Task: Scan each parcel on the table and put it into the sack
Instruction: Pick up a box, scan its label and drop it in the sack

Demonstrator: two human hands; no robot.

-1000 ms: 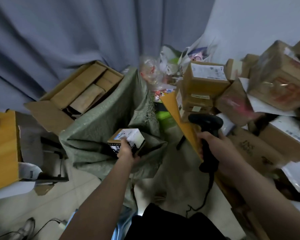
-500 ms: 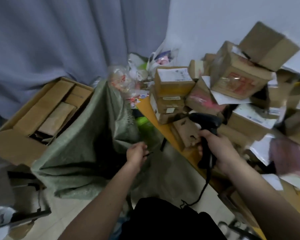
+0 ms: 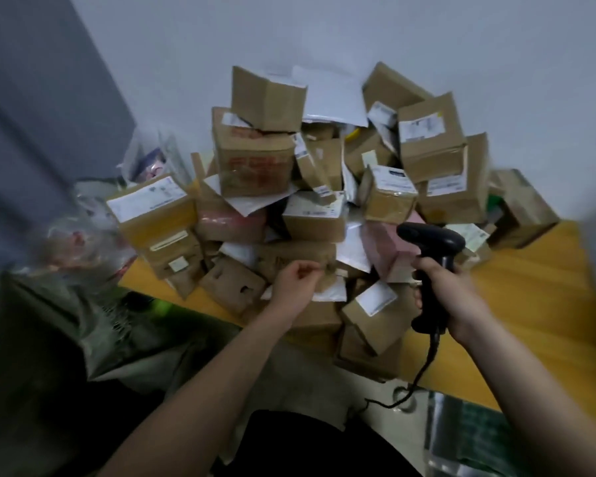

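Left hand: the left hand (image 3: 298, 278) is out over the near edge of the table (image 3: 544, 304), fingers loosely curled, gripping nothing, right at the foot of the parcel pile (image 3: 324, 187). It looks poised to pick the next one.
Right hand: the right hand (image 3: 443, 290) is clenched round the grip of the black scanner (image 3: 430, 256), head aimed at the pile, cable trailing down off the near edge. My read: it is held ready so a label can be read the moment a parcel lifts.
Parcels: brown boxes and white mailers heaped against the far edge and the wall, many labels facing up.
Sack: the green sack (image 3: 93, 325) sits off the table's left edge, low beside the person, blurred; a short drop for each scanned parcel.
Progress: plenty left, I'd judge.
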